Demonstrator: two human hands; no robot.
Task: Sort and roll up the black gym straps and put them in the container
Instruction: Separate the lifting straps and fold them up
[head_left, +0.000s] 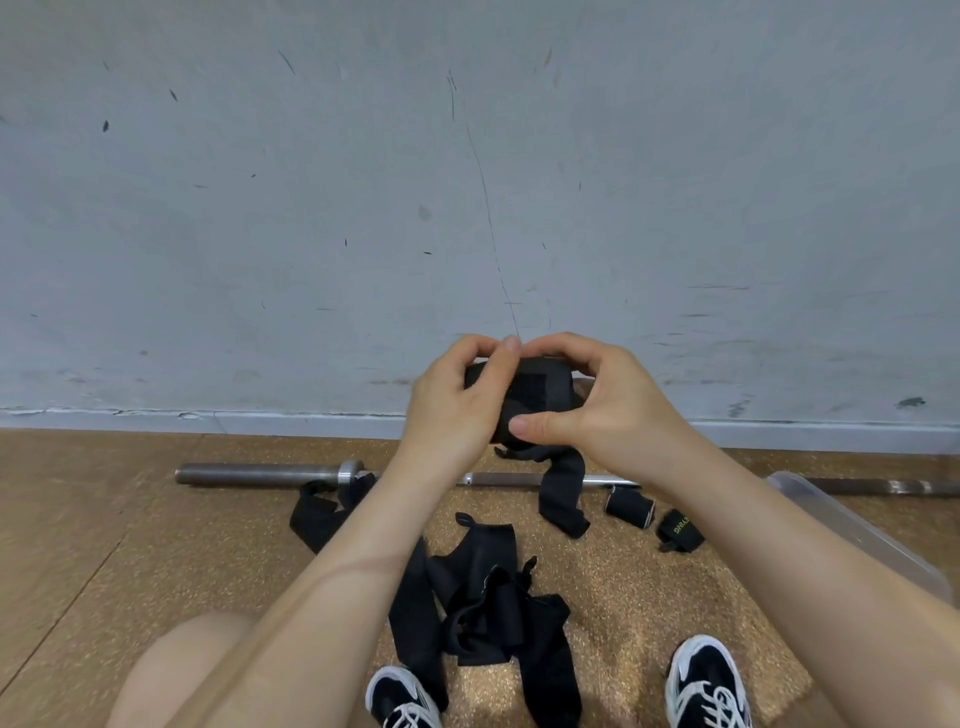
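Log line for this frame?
left hand, right hand grip strap roll | two finished rolls on floor | loose pile near shoes | container right

Readable lettering: one partial word.
Rolled strap (679, 530), lower right of frame: yellow-green capitals, turned sideways, ending in "YING". The start of the word is hidden by the roll.

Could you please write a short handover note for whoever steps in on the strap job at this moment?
Hands: left hand and right hand both grip a half-rolled strap, with its tail hanging down.
Done: a rolled strap and a lettered roll lie on the floor near the clear container, not in it.
Left: finish this roll. Roll the loose pile by the feet and the single strap by the barbell. Then put every roll in the container.
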